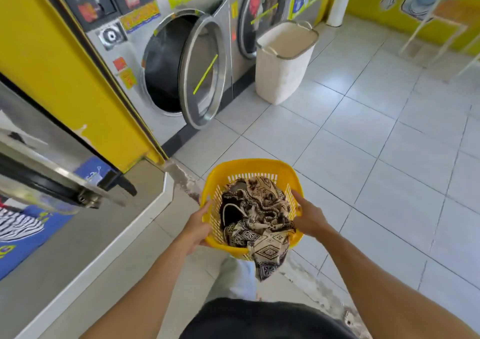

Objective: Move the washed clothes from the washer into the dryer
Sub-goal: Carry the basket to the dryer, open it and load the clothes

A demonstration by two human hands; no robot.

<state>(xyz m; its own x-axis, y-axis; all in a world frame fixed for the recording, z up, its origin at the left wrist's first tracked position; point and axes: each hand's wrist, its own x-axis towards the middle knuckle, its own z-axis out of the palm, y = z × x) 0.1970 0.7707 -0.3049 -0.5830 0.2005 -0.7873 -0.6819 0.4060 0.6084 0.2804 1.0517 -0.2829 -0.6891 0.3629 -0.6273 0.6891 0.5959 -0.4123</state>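
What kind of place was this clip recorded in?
Most likely a self-service laundromat: large front-loading machines stand side by side with instruction stickers, and the person carries a yellow laundry basket across tiled floor.

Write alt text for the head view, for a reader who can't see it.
Both hands, left hand and right hand, grip the rim of a yellow basket of black-and-cream patterned clothes, one piece hanging over the near edge. Ahead stands a steel machine with its round door open, beside a white hamper on the tiled floor.
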